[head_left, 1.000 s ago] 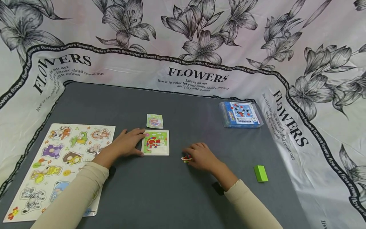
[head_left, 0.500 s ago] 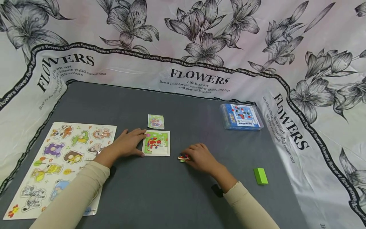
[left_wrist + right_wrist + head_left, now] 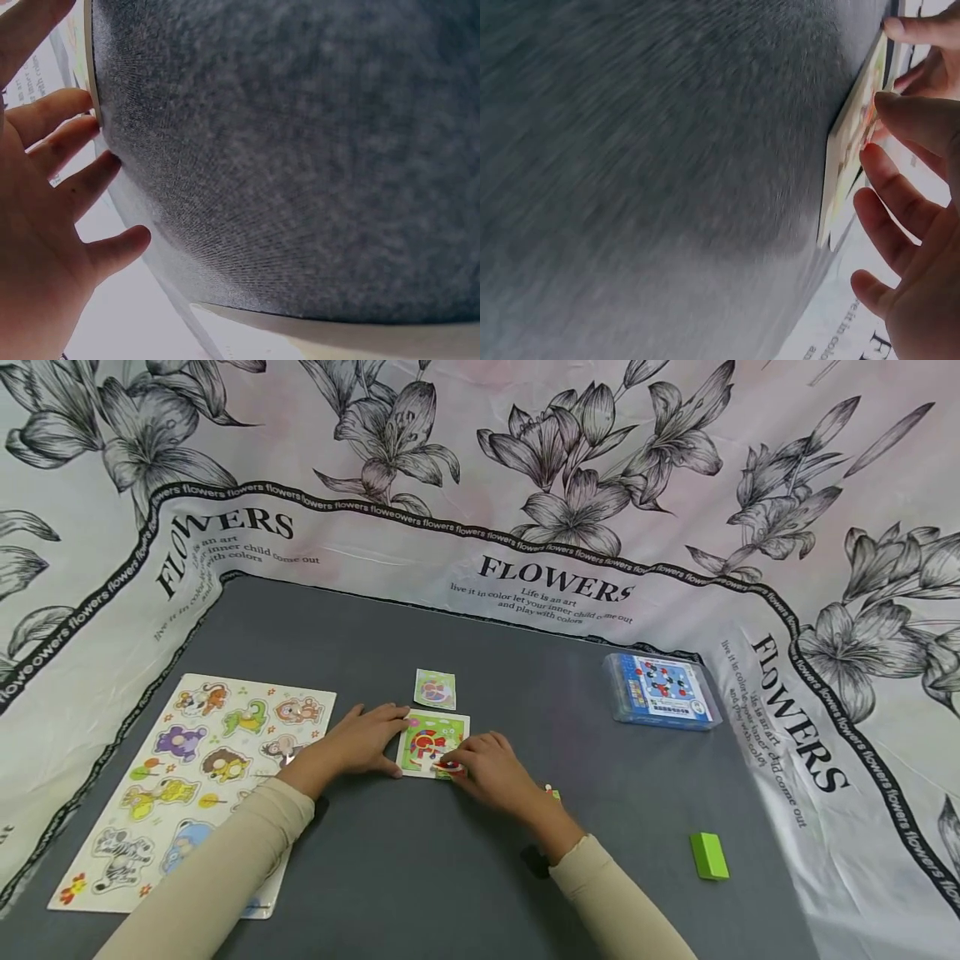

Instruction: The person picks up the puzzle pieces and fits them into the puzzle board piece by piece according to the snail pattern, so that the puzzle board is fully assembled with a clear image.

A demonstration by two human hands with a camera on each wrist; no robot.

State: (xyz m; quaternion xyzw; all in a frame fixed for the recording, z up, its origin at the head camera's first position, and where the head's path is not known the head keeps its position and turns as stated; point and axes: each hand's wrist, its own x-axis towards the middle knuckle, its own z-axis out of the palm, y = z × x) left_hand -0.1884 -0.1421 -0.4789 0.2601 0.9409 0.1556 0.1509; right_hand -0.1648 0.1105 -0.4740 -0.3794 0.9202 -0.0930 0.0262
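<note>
A small square jigsaw puzzle (image 3: 412, 737) with a green and red picture lies on the grey table. Its lower right part shows pale bare backing. My left hand (image 3: 358, 742) rests along its left edge, fingers spread and fairly straight; in the left wrist view the fingertips (image 3: 88, 126) meet the rim. Over the puzzle's lower right corner, my right hand (image 3: 497, 772) pinches a red and white puzzle piece (image 3: 447, 767) between thumb and fingers, which partly hide it. Another small colourful piece (image 3: 553, 792) peeks out behind the right wrist.
A small picture card (image 3: 436, 689) lies just beyond the puzzle. At left is a large animal picture board (image 3: 153, 818), partly under the left forearm. A blue plastic box (image 3: 663, 691) stands at the back right, and a green block (image 3: 708, 857) nearer on the right.
My right hand has moved left with the puzzle piece, from beside the puzzle to over its lower right corner. The left hand stays at its edge. The head view has shifted.
</note>
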